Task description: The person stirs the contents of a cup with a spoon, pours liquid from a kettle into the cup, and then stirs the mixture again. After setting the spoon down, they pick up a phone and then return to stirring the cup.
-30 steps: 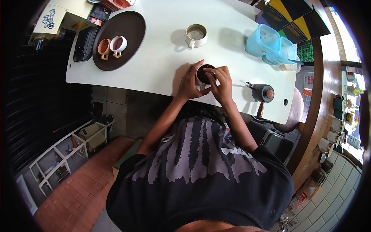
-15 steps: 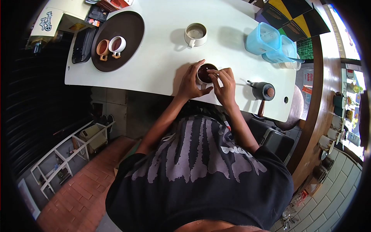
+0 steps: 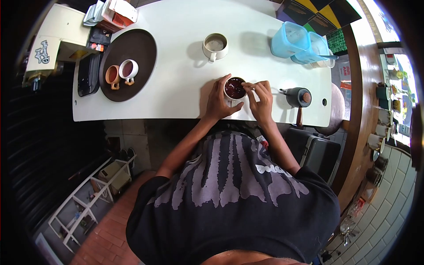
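Note:
A white cup (image 3: pixel 234 88) of dark reddish-brown liquid stands near the table's front edge. My left hand (image 3: pixel 218 100) curves round its left side, fingers along the wall and thumb near the front. At the cup's right rim, the fingertips of my right hand (image 3: pixel 261 100) are pinched together. Whatever they hold is too small to make out. Beyond the cup stands a second white cup (image 3: pixel 216 46) with a pale inside, its handle toward me. Right of my hands sits a small dark pot (image 3: pixel 298 96) with a spout and a wooden handle.
On the left, a round brown tray (image 3: pixel 137 48) carries a brown cup (image 3: pixel 112 75) and a small white cup (image 3: pixel 128 69). Blue plastic containers (image 3: pixel 290 40) stand at the back right beside a patterned box (image 3: pixel 324 20). A black case (image 3: pixel 89 74) lies at the table's left end.
My right hand's fingertips have moved from over the liquid to the cup's right rim, showing more of the liquid. My left hand stays round the cup. The camera view has shifted slightly.

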`<state>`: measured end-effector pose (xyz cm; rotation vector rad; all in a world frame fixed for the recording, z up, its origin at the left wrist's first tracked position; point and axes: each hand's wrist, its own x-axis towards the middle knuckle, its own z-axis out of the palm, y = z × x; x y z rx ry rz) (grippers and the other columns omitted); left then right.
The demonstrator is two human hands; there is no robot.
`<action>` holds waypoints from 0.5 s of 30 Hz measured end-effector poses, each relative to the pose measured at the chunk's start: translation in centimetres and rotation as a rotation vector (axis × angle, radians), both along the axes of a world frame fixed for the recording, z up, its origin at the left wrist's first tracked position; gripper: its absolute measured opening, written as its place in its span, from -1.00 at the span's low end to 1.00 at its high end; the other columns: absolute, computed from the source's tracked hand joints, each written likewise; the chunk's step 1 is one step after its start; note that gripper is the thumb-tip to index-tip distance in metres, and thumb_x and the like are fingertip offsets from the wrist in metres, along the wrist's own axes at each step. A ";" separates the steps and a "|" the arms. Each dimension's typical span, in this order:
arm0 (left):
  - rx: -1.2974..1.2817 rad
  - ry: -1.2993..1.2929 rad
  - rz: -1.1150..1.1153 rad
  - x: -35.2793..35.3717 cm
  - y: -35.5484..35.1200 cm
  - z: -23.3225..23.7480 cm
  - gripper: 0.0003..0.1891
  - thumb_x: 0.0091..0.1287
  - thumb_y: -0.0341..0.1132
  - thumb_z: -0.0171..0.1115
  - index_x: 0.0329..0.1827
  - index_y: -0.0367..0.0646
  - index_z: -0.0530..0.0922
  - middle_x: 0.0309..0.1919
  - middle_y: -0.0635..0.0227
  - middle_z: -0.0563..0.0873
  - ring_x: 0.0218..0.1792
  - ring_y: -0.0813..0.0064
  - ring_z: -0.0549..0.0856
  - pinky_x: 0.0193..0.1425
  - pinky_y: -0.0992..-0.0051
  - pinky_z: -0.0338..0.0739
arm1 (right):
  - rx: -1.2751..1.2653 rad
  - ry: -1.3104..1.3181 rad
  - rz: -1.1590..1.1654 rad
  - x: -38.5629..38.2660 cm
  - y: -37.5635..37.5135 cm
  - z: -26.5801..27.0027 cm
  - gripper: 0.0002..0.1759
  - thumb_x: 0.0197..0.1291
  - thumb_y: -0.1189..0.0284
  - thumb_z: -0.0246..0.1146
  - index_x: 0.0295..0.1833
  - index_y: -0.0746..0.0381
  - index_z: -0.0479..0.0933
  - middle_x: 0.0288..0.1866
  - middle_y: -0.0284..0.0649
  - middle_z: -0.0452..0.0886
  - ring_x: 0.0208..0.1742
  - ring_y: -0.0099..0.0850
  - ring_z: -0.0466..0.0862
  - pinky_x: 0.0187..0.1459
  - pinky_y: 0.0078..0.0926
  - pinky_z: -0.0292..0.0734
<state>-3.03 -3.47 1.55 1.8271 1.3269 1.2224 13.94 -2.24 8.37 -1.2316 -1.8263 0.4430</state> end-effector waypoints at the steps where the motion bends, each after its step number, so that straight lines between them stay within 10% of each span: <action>1: -0.020 -0.004 -0.005 0.2 0.0 0.3 0.05 0.00 -0.06 0.67 0.54 -0.23 0.29 0.34 -0.05 0.54 0.33 -0.09 0.57 0.41 0.06 0.53 | -0.021 0.030 -0.019 -0.3 -0.4 -0.2 -0.78 0.17 0.62 0.44 -0.07 0.23 0.80 -0.31 -0.25 0.72 -0.20 -0.26 0.53 -0.11 -0.33 0.50; 15: 0.062 -0.025 -0.027 2.1 0.5 0.9 -0.01 0.01 -0.12 0.66 0.49 -0.32 0.34 0.28 -0.06 0.56 0.30 -0.09 0.58 0.41 0.05 0.50 | 0.035 -0.035 -0.204 0.6 -2.3 0.3 -0.76 0.20 0.65 0.41 -0.04 0.20 0.79 -0.28 -0.29 0.74 -0.19 -0.26 0.53 -0.08 -0.32 0.49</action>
